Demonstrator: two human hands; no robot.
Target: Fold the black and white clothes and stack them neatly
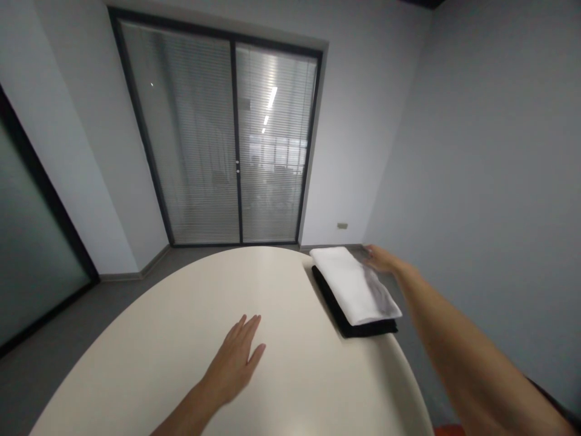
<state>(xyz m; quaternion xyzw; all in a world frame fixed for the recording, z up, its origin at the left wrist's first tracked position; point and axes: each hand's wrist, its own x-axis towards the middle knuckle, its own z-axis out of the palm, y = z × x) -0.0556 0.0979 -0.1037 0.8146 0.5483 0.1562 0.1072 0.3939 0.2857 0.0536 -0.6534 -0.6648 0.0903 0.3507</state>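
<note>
A white folded cloth (345, 284), possibly a garment, lies on top of a black folded cloth (370, 329) near the right edge of the round table. The white one has a grey shaded area along its right side. Past the far right side of this stack is my right hand (380, 259), its fingers loosely bent and apart; no item shows in it, and I cannot tell whether the fingertips touch the white cloth. My left hand (233, 357) is over the pale tabletop, left of the stack, palm down with fingers stretched out and thumb apart, holding nothing.
The round cream table (267, 278) has a curved edge close to the stack. Behind it are glass panels with blinds (276, 157) in a dark frame. A grey wall (490, 151) rises on the right, and something red (449, 430) shows at the bottom right.
</note>
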